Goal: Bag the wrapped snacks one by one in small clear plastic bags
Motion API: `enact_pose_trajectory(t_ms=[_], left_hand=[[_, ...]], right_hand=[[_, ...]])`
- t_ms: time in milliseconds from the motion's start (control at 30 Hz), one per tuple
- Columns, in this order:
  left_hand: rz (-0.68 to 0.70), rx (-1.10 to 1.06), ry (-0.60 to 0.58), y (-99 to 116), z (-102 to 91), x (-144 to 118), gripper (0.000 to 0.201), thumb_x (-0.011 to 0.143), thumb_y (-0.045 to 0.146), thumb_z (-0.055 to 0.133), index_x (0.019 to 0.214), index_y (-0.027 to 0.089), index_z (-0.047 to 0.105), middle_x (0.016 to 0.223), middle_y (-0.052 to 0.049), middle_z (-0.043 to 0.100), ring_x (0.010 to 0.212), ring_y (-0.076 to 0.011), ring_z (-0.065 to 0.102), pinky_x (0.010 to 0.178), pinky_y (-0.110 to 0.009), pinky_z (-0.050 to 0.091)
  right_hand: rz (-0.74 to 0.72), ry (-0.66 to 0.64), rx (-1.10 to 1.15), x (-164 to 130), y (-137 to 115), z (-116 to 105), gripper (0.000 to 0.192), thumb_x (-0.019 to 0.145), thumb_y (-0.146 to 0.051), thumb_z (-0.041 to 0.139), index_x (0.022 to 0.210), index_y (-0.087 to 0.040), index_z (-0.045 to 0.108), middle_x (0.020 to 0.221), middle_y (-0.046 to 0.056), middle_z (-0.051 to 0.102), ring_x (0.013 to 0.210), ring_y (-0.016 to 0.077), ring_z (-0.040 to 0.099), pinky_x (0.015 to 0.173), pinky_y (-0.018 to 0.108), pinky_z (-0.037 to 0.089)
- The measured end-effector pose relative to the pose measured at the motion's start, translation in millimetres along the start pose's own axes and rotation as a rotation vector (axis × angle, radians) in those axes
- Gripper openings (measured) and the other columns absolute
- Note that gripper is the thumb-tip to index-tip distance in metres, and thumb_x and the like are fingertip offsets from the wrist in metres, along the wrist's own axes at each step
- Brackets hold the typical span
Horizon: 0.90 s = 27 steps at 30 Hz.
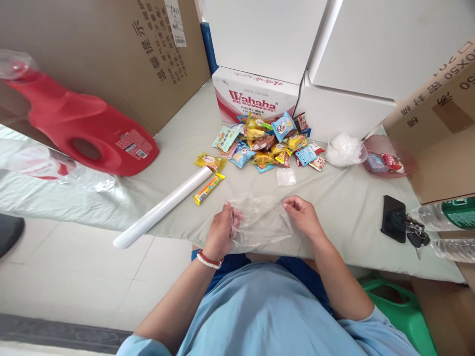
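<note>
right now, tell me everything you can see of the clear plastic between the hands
The clear plastic is thin, colourless and see-through, wrinkled, with glossy creases and no visible print. Whether it is a bag or a single sheet is hard to tell. It spans between the left grip and the right grip, which pinches its upper right edge. It is near the table's front edge; whether it touches the surface is unclear.

Snacks (265, 143) lie between the plastic bag (261, 220) and carton (254, 96).
</note>
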<state>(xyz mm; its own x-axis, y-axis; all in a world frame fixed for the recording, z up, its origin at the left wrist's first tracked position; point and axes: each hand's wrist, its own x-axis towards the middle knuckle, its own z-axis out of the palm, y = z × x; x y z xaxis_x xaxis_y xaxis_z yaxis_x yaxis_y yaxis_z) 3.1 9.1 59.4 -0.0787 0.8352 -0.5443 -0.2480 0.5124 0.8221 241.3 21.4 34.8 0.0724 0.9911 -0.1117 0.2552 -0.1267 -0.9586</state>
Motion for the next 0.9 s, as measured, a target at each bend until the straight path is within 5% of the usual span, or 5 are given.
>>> enact_pose_trajectory(t_ms=[167,333,533,767,900], left_hand=[[-0.021,-0.051,0.144,-4.6,-29.5,16.8,0.043,0.075,0.060,0.068,0.085,0.018,0.061,0.058,0.008,0.042,0.042,-0.0062,0.030,0.040,-0.020,0.022],[0.639,0.438,0.557,3.6,-43.6,-1.4,0.021,0.080,0.028,0.066,0.099,0.020,0.062,0.087,0.001,0.059,0.069,-0.0118,0.055,0.066,-0.026,0.048],[1.059,1.321,-0.037,7.1,-9.8,-5.5,0.020,0.094,0.023,0.055,0.104,0.022,0.072,0.117,-0.011,0.073,0.124,-0.0298,0.060,0.104,-0.049,0.047],[0.910,1.588,-0.086,-30.3,-22.0,41.8,0.052,0.103,0.041,0.045,0.152,0.023,0.049,0.165,-0.013,0.040,0.151,-0.0318,0.038,0.123,-0.063,0.024],[0.968,1.596,-0.154,-32.2,-24.1,40.1,0.052,0.105,0.043,0.041,0.155,0.030,0.045,0.167,-0.009,0.034,0.153,-0.0302,0.035,0.125,-0.066,0.013]], right_hand=[[0.122,0.113,0.096,-6.2,17.4,-27.3,0.033,0.076,-0.051,0.072,0.085,-0.020,0.066,0.070,-0.002,0.057,0.060,0.0135,0.047,0.053,0.024,0.040],[0.138,0.117,-0.094,-20.9,22.8,-37.1,0.028,0.080,-0.048,0.067,0.087,-0.021,0.067,0.074,0.001,0.061,0.063,0.0153,0.051,0.053,0.025,0.040],[0.087,0.173,-0.191,-26.9,19.3,-32.0,0.032,0.086,-0.052,0.060,0.088,-0.021,0.066,0.080,0.003,0.067,0.069,0.0187,0.058,0.060,0.028,0.044],[0.199,0.224,-0.633,-51.2,37.3,-76.9,0.024,0.090,-0.043,0.052,0.089,-0.023,0.066,0.083,0.004,0.071,0.075,0.0228,0.065,0.071,0.034,0.046],[-0.126,0.167,-0.790,-22.8,1.1,-76.2,0.022,0.097,-0.034,0.049,0.098,-0.022,0.068,0.097,0.006,0.070,0.083,0.0210,0.064,0.078,0.034,0.048]])
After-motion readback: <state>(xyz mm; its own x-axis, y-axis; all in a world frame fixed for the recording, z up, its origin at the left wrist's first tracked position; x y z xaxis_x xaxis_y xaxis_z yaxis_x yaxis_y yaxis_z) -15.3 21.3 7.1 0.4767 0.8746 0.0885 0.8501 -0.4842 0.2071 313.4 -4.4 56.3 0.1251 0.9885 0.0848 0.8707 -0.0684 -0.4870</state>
